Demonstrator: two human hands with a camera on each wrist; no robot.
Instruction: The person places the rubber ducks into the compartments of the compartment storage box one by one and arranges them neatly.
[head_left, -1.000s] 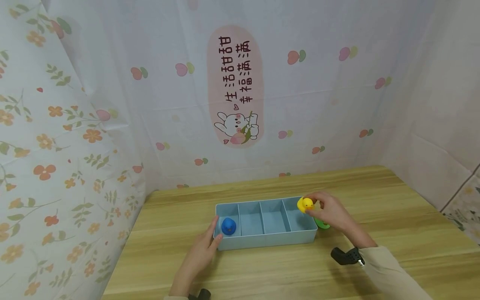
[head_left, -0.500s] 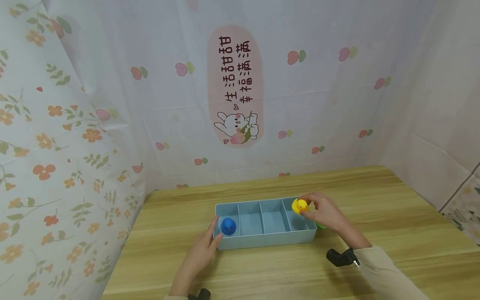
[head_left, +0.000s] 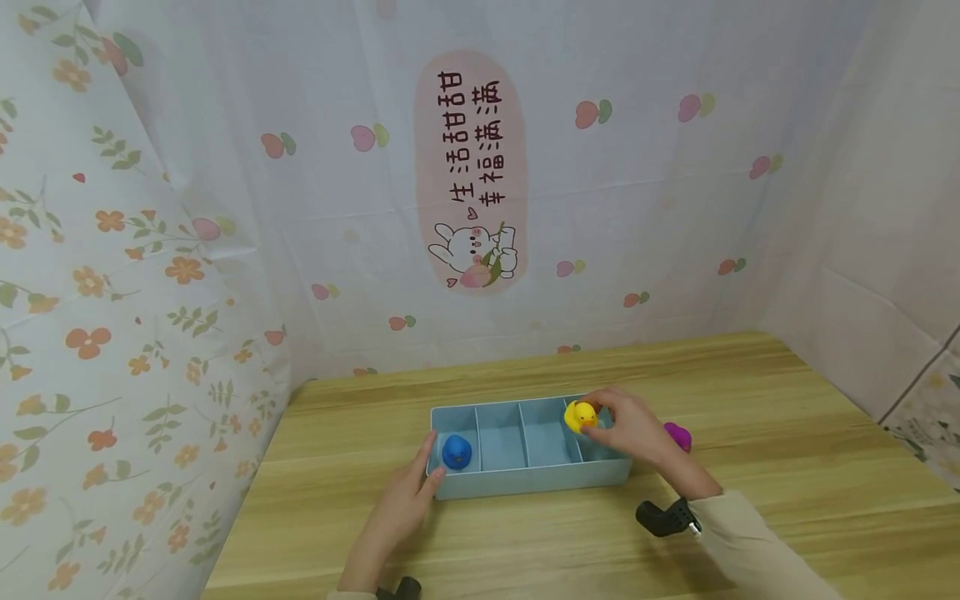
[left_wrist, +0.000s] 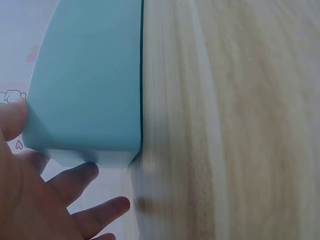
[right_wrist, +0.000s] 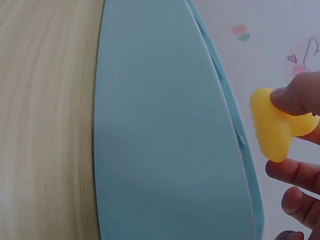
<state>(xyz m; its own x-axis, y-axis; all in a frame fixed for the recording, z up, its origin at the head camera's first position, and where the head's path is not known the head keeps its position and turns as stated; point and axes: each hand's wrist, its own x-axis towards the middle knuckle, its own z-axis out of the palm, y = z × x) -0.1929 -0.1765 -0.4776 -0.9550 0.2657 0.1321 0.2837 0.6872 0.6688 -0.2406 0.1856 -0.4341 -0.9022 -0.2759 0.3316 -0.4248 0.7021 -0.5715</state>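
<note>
In the head view, a light-blue box (head_left: pixel 532 483) with several compartments in a row stands on the table. My left hand (head_left: pixel 402 500) holds its left front corner, thumb at the front wall and fingers along the end. A blue rubber duck (head_left: pixel 456 452) sits in the leftmost compartment. My right hand (head_left: pixel 626 423) pinches a yellow rubber duck (head_left: pixel 579 417) above the box, near the divider of the rightmost compartment. In the right wrist view, thumb and fingers hold the yellow duck (right_wrist: pixel 272 125) above the rim. The left wrist view shows the thumb (left_wrist: pixel 12 119) at the box rim.
A purple toy (head_left: pixel 678 436), partly hidden by the right forearm, lies on the wooden table (head_left: pixel 525 550) right of the box. A printed cloth (head_left: pixel 322 208) hangs behind the table, and a floral cloth (head_left: pixel 150 333) hangs at the left.
My right hand has moved left with the yellow duck, from the rightmost compartment toward its divider. A purple toy has come into view, while a green one is now hidden. My left hand stays put.
</note>
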